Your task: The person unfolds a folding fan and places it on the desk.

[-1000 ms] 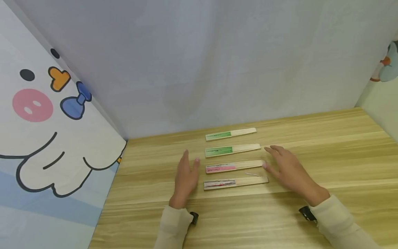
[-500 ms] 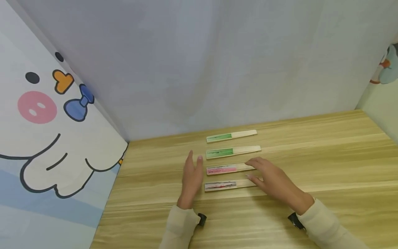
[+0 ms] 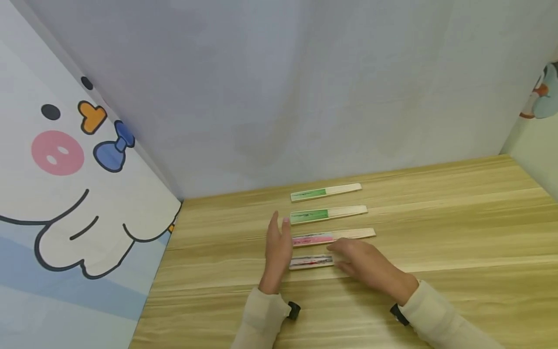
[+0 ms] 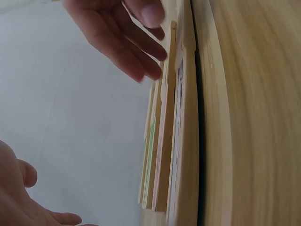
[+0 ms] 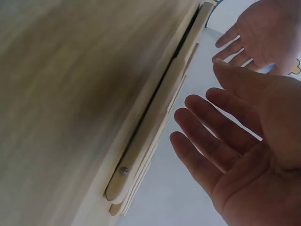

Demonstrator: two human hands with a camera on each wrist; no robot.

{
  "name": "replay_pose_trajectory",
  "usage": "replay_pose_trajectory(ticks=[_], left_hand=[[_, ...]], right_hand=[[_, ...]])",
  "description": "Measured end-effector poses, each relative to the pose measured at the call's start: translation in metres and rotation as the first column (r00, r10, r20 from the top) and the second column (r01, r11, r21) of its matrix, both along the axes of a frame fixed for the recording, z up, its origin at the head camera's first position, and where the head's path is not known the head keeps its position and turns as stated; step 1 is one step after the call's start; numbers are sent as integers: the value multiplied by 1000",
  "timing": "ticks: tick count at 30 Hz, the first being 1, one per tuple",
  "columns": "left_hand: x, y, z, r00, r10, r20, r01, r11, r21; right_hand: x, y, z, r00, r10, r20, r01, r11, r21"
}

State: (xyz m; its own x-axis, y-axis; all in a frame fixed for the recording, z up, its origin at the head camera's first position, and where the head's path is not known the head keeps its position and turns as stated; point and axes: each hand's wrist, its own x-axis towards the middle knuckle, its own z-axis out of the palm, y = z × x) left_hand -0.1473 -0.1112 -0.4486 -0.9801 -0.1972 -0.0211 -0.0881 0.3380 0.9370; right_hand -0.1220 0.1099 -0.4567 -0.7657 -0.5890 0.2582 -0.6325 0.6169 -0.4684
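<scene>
Several folded hand fans lie in a row on the wooden table, with sticks pointing right. The nearest folding fan [image 3: 310, 262] has a grey-and-red print; behind it come a pink folding fan [image 3: 315, 239], a green folding fan [image 3: 311, 216] and a farther green folding fan [image 3: 310, 195]. My right hand [image 3: 366, 264] is over the nearest fan's bare sticks and hides them in the head view; in the right wrist view its fingers [image 5: 200, 157] are spread, beside the fans and holding nothing. My left hand [image 3: 279, 252] stands on edge at the fans' left ends, fingers straight.
The wooden table [image 3: 209, 271] meets a grey cloth wall [image 3: 305, 97] just behind the farthest fan. A cartoon-printed panel [image 3: 144, 208] borders it on the left, a pale wall [image 3: 536, 150] on the right. Each wrist wears a black strap device [image 3: 294, 310].
My right hand has moved left from beyond the fans' right ends to over the nearest fan. The left hand has shifted slightly right, up to the left ends. The fans keep their arrangement.
</scene>
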Motion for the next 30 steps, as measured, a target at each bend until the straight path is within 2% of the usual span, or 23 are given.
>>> replay_pose_trajectory(ticks=[6, 13, 24, 30], left_hand=[[1, 8, 2, 1000, 14, -13, -12, 996, 92], [2, 19, 6, 999, 42, -8, -40, 990, 134], [7, 33, 7, 998, 58, -17, -54, 983, 178], [9, 42, 7, 992, 106, -67, -92, 978, 189]], right_hand=[[1, -1, -8, 999, 19, -49, -18, 1000, 18], [-1, -5, -7, 997, 18, -70, -16, 999, 32], [-5, -10, -2, 995, -18, 97, 12, 998, 59], [-5, -10, -2, 979, -61, 195, 62, 998, 1]])
